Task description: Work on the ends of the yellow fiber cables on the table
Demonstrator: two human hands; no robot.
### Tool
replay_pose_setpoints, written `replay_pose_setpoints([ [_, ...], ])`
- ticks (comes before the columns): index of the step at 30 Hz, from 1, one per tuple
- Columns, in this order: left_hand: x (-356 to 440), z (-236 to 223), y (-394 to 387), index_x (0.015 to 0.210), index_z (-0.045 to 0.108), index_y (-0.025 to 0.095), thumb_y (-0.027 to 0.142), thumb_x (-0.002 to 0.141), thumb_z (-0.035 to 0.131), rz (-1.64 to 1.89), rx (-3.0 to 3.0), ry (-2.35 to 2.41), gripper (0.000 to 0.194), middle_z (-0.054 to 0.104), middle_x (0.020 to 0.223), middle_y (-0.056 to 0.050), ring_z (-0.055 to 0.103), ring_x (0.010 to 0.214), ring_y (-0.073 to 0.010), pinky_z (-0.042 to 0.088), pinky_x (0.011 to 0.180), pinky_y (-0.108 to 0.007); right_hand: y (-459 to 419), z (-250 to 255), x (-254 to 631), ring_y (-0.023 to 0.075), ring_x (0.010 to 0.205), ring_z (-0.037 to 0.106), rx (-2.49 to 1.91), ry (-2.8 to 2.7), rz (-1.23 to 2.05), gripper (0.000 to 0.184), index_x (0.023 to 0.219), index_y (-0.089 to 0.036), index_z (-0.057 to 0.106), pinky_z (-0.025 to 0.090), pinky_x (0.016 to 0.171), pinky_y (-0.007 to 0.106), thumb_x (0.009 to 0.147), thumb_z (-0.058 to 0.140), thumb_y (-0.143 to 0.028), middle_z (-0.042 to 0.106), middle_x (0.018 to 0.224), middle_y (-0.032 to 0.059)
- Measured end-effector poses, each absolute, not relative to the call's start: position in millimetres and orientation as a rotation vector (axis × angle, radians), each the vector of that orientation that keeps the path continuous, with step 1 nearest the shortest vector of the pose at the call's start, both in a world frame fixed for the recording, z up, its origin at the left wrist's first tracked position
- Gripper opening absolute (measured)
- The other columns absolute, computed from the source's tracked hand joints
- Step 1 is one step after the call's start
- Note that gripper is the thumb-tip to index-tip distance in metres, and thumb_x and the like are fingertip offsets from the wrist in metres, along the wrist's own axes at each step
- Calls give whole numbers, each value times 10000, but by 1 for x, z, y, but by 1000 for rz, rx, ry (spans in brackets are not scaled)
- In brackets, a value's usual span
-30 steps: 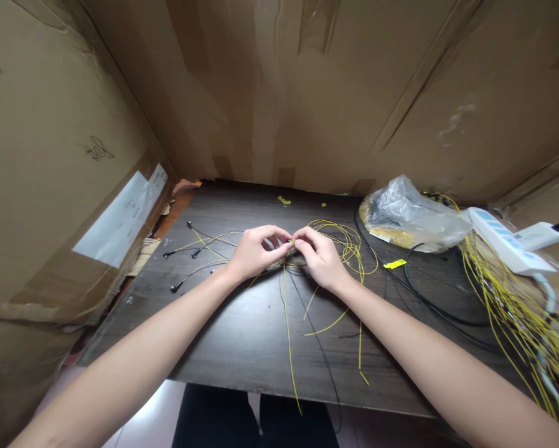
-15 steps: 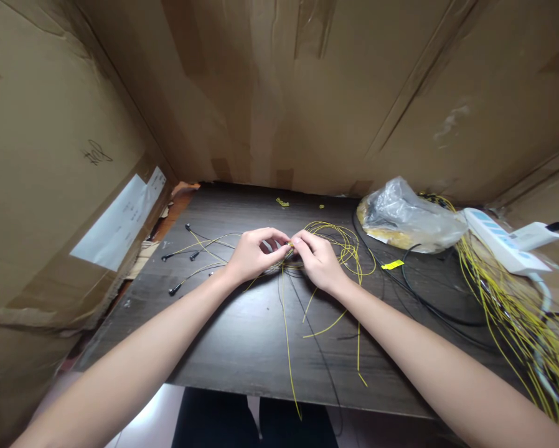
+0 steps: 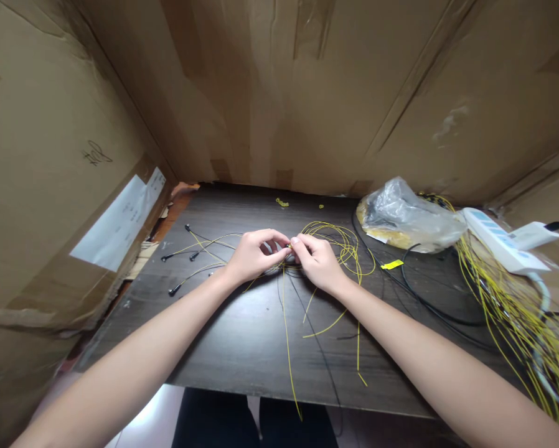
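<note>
Over the middle of the dark table my left hand and my right hand meet fingertip to fingertip, both in a pinch. Between them shows a tiny yellow and black spot, the end of a thin wire; its details are too small to make out. Loose yellow wires and black wires run from under the hands to the front edge. Wires with black plug ends fan out on the left. A coil of yellow wire lies beside my right hand.
Small yellow rings lie at the back. On the right are a clear plastic bag, a white power strip, a yellow tag on a black cable and a yellow wire bundle. Cardboard walls surround the table.
My fingertips have shifted very slightly at the pinch, the right ones a little toward the left. The wires and the rest of the table look the same.
</note>
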State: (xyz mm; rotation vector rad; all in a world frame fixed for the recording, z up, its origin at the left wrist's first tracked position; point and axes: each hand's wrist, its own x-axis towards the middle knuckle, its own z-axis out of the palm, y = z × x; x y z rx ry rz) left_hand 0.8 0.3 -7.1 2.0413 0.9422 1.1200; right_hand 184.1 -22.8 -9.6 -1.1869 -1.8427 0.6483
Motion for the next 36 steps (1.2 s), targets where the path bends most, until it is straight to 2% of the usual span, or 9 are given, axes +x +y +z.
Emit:
replay_pose_setpoints([
  [4, 1, -6, 0, 883, 756, 160, 288, 844, 714, 1124, 2030, 972, 140, 742, 781, -26, 627, 614, -102, 503, 553, -189, -23, -9, 183, 152, 615, 497, -1184, -1823, 668, 429, 634, -208, 482, 364, 649, 291, 1012, 406, -397, 524, 607, -2],
  [9, 1, -5, 1, 893, 768, 169, 285, 839, 724, 1116, 2017, 999, 136, 760, 813, -34, 653, 651, -119, 521, 589, -209, -23, -7, 184, 155, 656, 530, -1144, -1771, 689, 215, 784, -203, 563, 392, 645, 277, 940, 487, -331, 594, 711, 1],
  [11, 1, -5, 2, 899, 775, 172, 284, 835, 730, 1109, 2022, 1003, 136, 764, 820, -35, 661, 665, -123, 525, 597, -211, -23, -8, 184, 156, 652, 526, -1143, -1787, 675, 183, 796, -201, 569, 394, 642, 279, 921, 501, -315, 600, 719, 3],
  [27, 1, -5, -1, 887, 761, 157, 264, 836, 697, 1104, 2032, 989, 134, 754, 796, -29, 643, 621, -107, 530, 586, -196, -22, -9, 183, 161, 617, 491, -1209, -1829, 626, 417, 635, -210, 472, 353, 643, 299, 1010, 424, -386, 516, 608, 1],
  [32, 1, -3, -1, 877, 760, 160, 250, 823, 703, 1096, 2031, 1007, 119, 745, 781, -23, 617, 604, -102, 513, 574, -195, -22, -8, 183, 171, 690, 535, -1158, -1749, 673, 172, 829, -210, 561, 401, 668, 290, 939, 491, -322, 604, 760, 16],
  [36, 0, -4, 0, 868, 760, 162, 244, 824, 712, 1097, 2040, 1001, 105, 744, 776, -22, 616, 599, -100, 511, 572, -195, -21, -9, 183, 178, 707, 541, -1141, -1790, 626, 119, 793, -208, 562, 413, 683, 299, 881, 518, -274, 605, 774, 27],
])
